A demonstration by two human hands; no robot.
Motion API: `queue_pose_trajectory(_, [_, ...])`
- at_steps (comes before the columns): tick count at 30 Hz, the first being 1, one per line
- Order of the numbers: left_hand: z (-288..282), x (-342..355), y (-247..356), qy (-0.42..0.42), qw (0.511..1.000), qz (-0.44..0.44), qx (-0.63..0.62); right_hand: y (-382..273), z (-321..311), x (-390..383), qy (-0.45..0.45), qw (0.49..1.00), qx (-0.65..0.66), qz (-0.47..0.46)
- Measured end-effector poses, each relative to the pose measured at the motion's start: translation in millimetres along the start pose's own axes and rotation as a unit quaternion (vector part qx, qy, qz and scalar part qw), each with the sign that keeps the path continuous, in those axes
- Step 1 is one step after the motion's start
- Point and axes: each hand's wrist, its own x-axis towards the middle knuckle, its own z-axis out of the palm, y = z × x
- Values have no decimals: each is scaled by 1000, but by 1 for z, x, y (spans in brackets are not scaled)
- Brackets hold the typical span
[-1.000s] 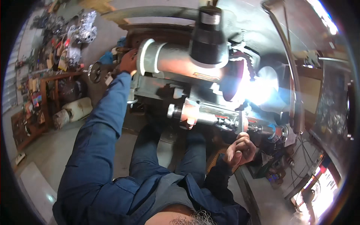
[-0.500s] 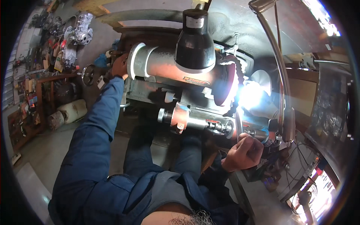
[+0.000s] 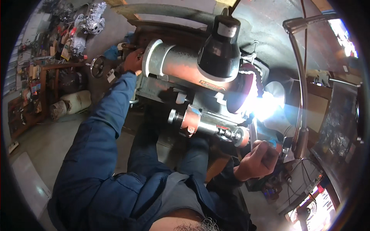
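My left hand [image 3: 138, 72] reaches to the far left end of a grinding machine [image 3: 181, 65], beside a reddish-brown rounded part [image 3: 133, 60]. Its fingers are mostly hidden there. The machine has a reddish cylinder body and a dark red grinding wheel [image 3: 239, 93] at its right end. My right hand [image 3: 257, 161] is closed round the lower end of a flat metal bar [image 3: 253, 133], which points up toward the wheel's lower right edge. Glare hides the bar's upper end. In front of the machine lies a metal spindle [image 3: 208, 128] with an orange collar [image 3: 190, 121].
A black lamp [image 3: 220, 50] hangs over the machine; a jointed metal arm [image 3: 302, 84] stands at right. Very bright light [image 3: 265, 106] burns beside the wheel. To the left are a handwheel [image 3: 97, 66], a pale plastic container [image 3: 77, 101] and shelves of parts. Cables hang at lower right.
The machine and lamp now appear farther right in the picture as the view shifts. My left hand stays at the machine's end, and the right keeps its grip on the bar.
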Motion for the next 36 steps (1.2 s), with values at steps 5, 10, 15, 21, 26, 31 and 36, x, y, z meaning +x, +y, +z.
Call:
queue_pose_trajectory(5, [-2, -3, 6, -7, 999, -6, -50, 4, -4, -3, -1, 1000, -18, 10])
queue_pose_trajectory(10, [-4, 10, 15, -9, 1000, -6, -20, -10, 3, 14, 9, 1000, 5, 21])
queue_pose_trajectory(15, [3, -4, -14, -15, 999, -26, -23, -6, 7, 13, 5, 1000, -7, 11])
queue_pose_trajectory(21, [7, 4, -4, 1, 1000, -2, 29, 0, -2, 19, -22, 999, -26, -32])
queue_pose_trajectory(26, [4, -1, -15, 36, 994, 75, 78, -16, 9, 16, 0, 998, -48, 40])
queue_pose_trajectory(31, [-14, -1, 35, -21, 998, -43, 37, 2, -13, 17, -63, 984, -160, 37])
queue_pose_trajectory(36, [-21, 10, 30, -111, 983, -88, -118, -31, -14, 9, -223, 955, -187, 61])
